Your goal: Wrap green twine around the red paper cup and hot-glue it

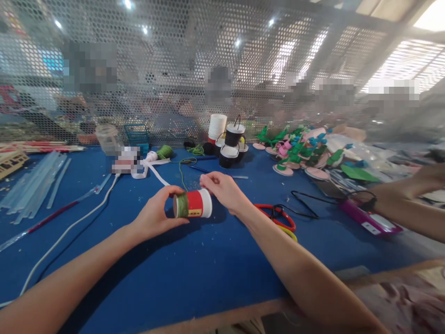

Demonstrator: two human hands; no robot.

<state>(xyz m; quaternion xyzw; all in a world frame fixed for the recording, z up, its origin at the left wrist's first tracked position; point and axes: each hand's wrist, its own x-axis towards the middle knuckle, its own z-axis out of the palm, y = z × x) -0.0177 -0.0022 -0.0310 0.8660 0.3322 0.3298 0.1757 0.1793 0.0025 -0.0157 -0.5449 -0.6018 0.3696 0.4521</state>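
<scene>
My left hand [158, 213] grips a red paper cup [195, 203] that lies on its side in the air, its white rim facing right. Green yarn [181, 205] is wound in a band around the cup's base end. From the cup a loose yarn strand [181, 172] runs back across the table. Beside the white rim is my right hand [222, 189], thumb and fingers pinched together; what they hold, if anything, cannot be made out.
Black-and-white cups with handles [228, 156] and a white cup stack [218, 127] stand at the back. Scissors [278, 215] lie right of my forearm. Glue sticks [34, 185] lie left. Paper flowers [299, 148] and a purple power strip [370, 220] are right, near another person's arm [410, 199].
</scene>
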